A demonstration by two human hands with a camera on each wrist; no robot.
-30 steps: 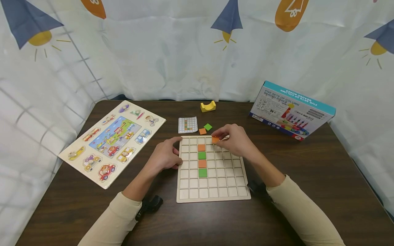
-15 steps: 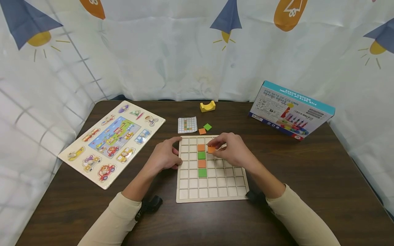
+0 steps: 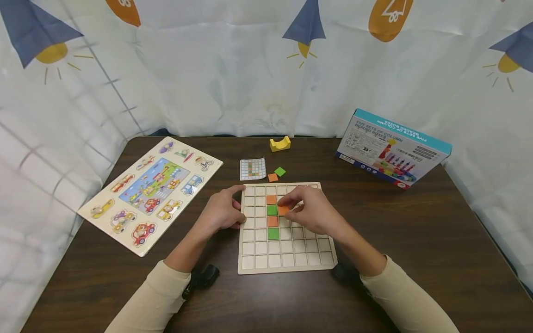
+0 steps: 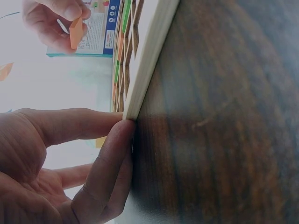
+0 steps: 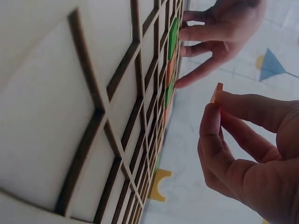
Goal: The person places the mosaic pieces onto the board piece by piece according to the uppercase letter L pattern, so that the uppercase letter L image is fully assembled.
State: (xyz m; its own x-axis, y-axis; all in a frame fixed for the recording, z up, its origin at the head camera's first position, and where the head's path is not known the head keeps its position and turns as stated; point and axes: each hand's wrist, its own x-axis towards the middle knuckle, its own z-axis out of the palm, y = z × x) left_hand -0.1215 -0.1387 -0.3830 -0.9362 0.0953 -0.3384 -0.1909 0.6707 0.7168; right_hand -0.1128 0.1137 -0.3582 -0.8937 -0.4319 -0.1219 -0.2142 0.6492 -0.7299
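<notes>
My right hand pinches an orange square tile between thumb and fingertips. Seen from the left wrist, that tile is held up above the wooden grid board. On the board, one column holds an orange tile, a green tile, a second orange tile and another green tile. My left hand touches the board's left edge, its fingers spread and fairly straight. The left wrist view shows two fingertips right at the board's rim.
Behind the board lie a loose orange tile, a loose green tile and a printed grid card. A yellow arch block stands farther back. A picture puzzle board lies left; a cardboard box stands right.
My right hand has carried the orange tile from the board's far edge toward me and slightly left, to beside the upper green tile. My left hand stays at the board's left edge.
</notes>
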